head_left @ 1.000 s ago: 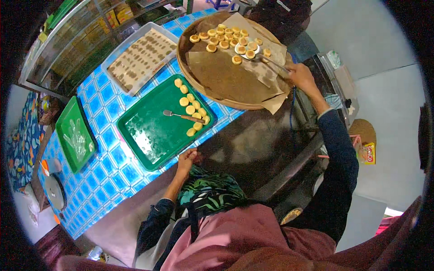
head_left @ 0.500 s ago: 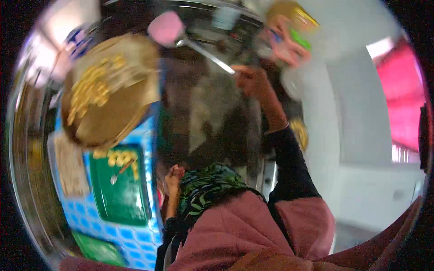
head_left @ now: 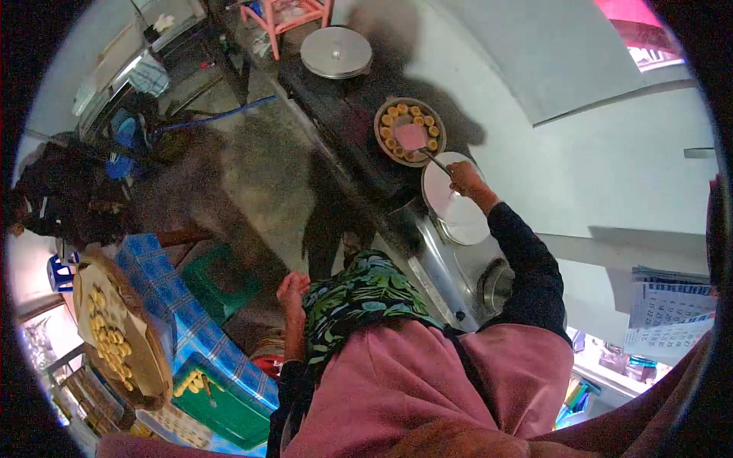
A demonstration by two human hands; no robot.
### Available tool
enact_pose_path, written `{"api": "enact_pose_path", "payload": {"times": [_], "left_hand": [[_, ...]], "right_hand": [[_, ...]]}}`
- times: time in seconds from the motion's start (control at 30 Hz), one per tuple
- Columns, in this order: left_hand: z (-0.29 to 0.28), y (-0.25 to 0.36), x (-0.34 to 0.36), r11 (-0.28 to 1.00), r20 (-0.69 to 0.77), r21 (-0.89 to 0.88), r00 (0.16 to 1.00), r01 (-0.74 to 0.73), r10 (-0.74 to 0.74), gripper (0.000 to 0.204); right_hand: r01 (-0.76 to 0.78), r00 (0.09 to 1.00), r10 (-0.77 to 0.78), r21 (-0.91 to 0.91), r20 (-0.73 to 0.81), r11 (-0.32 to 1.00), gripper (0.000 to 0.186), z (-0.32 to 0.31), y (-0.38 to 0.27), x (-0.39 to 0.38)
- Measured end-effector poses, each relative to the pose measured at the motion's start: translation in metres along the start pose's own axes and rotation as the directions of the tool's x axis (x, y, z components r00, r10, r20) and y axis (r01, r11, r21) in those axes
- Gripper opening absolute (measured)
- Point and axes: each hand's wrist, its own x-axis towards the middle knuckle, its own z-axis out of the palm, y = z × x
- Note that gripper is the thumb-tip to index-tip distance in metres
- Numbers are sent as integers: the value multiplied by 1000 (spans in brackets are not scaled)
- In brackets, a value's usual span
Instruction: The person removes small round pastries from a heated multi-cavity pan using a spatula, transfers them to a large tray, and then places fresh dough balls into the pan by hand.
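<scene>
My right hand (head_left: 467,179) grips the handle of a spatula with a pink blade (head_left: 412,137). The blade is over the middle of a round pan (head_left: 379,142), inside a ring of small golden-brown cakes (head_left: 428,120); whether it touches the pan's bottom I cannot tell. Right below that hand lies a round pale lid (head_left: 467,219) on another pan. My left hand (head_left: 292,293) hangs low beside my green leaf-patterned apron (head_left: 374,294), empty, its fingers loosely bent and apart.
On the dark stove top stands another lidded pan (head_left: 336,52), with a pink stool (head_left: 294,17) beyond. To the left, a table with a blue checked cloth (head_left: 156,267) bears a woven tray of yellow pieces (head_left: 111,343) and a green tray (head_left: 233,416). A white wall (head_left: 565,175) borders the stove.
My view has swung to the right, toward the stove. The spatula, held up over the floor before, now has its blade over the pan of cakes. My left hand stays low at my side.
</scene>
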Motion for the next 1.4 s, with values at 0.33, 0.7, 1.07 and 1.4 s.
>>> {"api": "enact_pose_path", "payload": {"times": [0.33, 0.7, 1.07, 1.4], "left_hand": [[52, 3, 2, 998, -102, -37, 994, -41, 37, 35], [94, 15, -2, 997, -63, -15, 995, -78, 77, 35], [109, 15, 1, 998, -89, 31, 994, -61, 64, 35], [106, 8, -1, 997, -113, 6, 991, -72, 72, 35]], "right_hand": [[-264, 960, 192, 890, 204, 371, 16, -5, 57, 67], [467, 774, -329, 138, -540, 874, 16, 31, 120, 41], [280, 960, -280, 125, -16, 952, 18, -54, 130, 86], [-108, 988, 152, 840, 31, 532, 24, 12, 128, 76]]}}
